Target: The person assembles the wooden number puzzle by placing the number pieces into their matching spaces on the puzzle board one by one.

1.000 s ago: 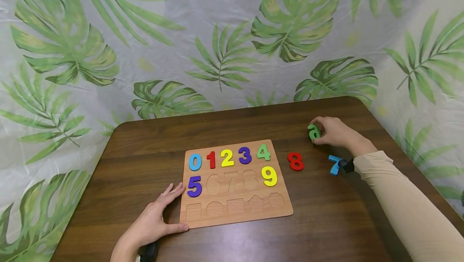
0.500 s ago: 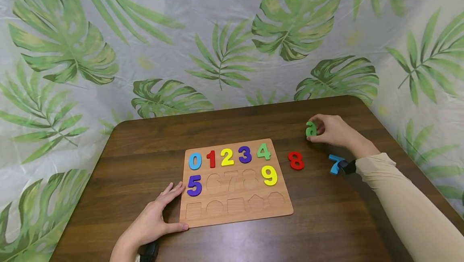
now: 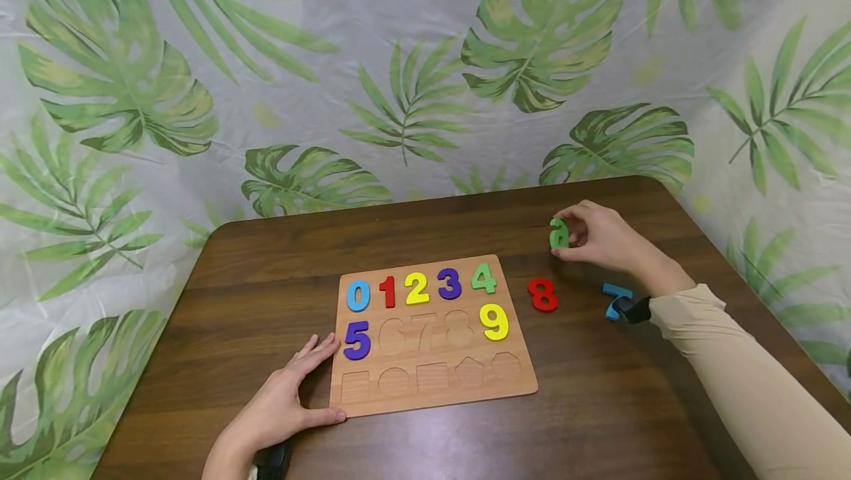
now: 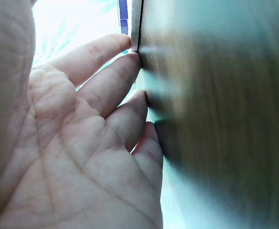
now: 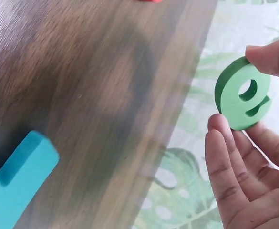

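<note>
A green number 6 point(image 3: 558, 235) is pinched between the thumb and fingers of my right hand point(image 3: 598, 238), toward the far right of the table. The right wrist view shows the green 6 point(image 5: 239, 98) held by its edges. My left hand point(image 3: 279, 402) rests at the left edge of the wooden number board point(image 3: 432, 391), thumb at its near corner and fingertips along its side. In the left wrist view the fingers point(image 4: 113, 81) lie nearly straight against the table. The board carries 0 to 5 and a yellow 9 point(image 3: 494, 322); outlines for 6, 7 and 8 show bare recesses.
A red 8 point(image 3: 543, 295) lies just right of the board. Beneath my right wrist is a blue 7 point(image 3: 617, 301), partly covered by the wrist strap. The board's bottom row has bare shape recesses. A leaf-patterned cloth point(image 3: 425, 59) hangs behind the brown table point(image 3: 286, 244).
My right hand has moved left and slightly away with the green 6, which has turned in its grip. The left hand and board have stayed in place.
</note>
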Demonstrator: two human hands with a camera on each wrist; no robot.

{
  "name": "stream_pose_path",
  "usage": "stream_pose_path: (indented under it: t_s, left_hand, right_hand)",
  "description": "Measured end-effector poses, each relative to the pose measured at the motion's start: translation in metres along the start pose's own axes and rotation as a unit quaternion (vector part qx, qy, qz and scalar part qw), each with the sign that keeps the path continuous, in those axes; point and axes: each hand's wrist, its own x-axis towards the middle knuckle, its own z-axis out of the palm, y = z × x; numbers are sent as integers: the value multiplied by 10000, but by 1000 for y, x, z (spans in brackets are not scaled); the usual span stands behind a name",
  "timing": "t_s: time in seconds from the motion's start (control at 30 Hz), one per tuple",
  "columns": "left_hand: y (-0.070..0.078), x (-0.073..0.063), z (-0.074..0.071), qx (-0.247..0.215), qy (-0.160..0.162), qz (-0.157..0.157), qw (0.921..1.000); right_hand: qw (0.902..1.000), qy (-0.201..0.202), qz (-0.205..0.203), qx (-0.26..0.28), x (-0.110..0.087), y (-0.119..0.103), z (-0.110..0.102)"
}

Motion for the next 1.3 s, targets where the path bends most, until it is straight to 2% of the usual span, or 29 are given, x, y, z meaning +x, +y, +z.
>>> stream_pose_path:
  t_s: [0.3, 0.47, 0.73, 0.97, 1.2, 1.3]
  left_hand:
    - [-1, 1, 0, 10, -88, -105, 9999]
    - [-2, 2, 0, 16, -158, -161, 9997]
    - [-3, 3, -2, 5, -238, -254, 9994]
    - [-3, 3, -1, 8, -199, -215, 9996]
    - [-2, 3, -2, 61, -50, -7, 10000]
    - [-1, 2, -3, 86, -59, -15, 9999]
  right_hand:
    - [9990, 242, -373, -37, -2, -16, 2]
    - [9983, 191, -556, -28, -3, -25, 6]
    - [9977, 25, -599, 328, -1, -43, 15]
    - [9956, 34, -800, 494, 4, -56, 26]
    - [9933, -74, -935, 672, 7, -71, 33]
    - [9913, -164, -1024, 804, 8, -80, 36]
